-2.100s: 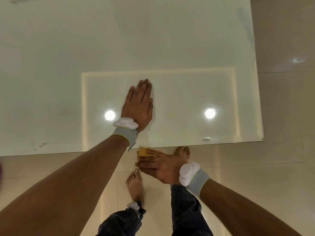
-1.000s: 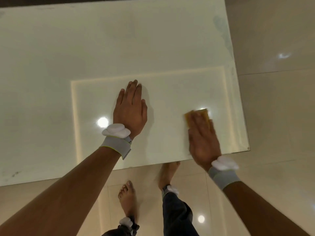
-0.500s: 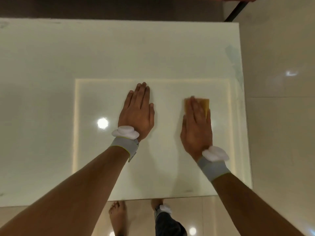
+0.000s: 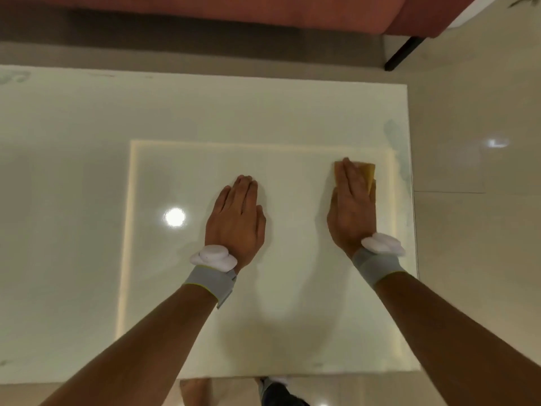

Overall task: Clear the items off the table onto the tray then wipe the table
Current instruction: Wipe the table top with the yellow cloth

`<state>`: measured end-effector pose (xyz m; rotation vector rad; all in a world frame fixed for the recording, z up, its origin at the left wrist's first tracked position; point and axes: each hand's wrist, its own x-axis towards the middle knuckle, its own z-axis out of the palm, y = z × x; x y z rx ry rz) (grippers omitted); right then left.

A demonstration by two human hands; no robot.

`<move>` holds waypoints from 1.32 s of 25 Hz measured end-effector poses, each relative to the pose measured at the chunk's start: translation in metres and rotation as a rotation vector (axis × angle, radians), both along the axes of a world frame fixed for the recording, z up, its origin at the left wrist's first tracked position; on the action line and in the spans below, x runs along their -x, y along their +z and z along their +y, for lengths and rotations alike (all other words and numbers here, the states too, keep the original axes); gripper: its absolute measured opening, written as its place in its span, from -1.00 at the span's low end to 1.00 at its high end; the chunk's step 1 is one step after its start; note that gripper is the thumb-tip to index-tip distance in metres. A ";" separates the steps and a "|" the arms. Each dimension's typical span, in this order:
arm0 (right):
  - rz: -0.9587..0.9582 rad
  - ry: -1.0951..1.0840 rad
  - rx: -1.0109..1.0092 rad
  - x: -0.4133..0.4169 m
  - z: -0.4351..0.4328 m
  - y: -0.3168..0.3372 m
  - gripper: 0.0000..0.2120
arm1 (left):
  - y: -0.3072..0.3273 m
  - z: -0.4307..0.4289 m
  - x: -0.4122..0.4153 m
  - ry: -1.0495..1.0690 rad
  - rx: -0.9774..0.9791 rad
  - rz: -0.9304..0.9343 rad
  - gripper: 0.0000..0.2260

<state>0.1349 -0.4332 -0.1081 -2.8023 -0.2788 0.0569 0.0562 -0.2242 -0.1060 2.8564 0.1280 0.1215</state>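
A glossy white table (image 4: 73, 171) fills the view, with nothing standing on it. My left hand (image 4: 237, 218) lies flat on its middle, palm down, fingers together. My right hand (image 4: 351, 206) presses flat on a yellow-orange cloth (image 4: 367, 171) near the table's right edge; most of the cloth is hidden under my fingers. Both wrists wear grey bands with white pods. No tray is in view.
A reddish sofa (image 4: 263, 10) runs beyond the table's far edge, with a black leg (image 4: 404, 54) at the right. Tiled floor (image 4: 474, 230) lies to the right. Faint smears (image 4: 395, 136) mark the table's right edge. My feet show below the near edge.
My right hand brought the cloth up from below the near edge onto the table and pushed it forward toward the far right. My left hand stayed flat. The view tilted up.
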 end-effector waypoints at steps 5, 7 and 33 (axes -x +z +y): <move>-0.094 0.288 0.013 -0.019 0.072 -0.009 -0.51 | -0.003 0.011 -0.089 0.153 0.076 -0.053 -0.57; -0.051 0.548 0.064 -0.001 0.038 -0.005 -0.49 | -0.005 0.015 -0.101 0.148 0.101 -0.036 -0.57; -0.011 0.102 0.045 -0.152 0.059 -0.005 -0.51 | -0.008 0.015 -0.104 0.106 -0.015 0.003 -0.55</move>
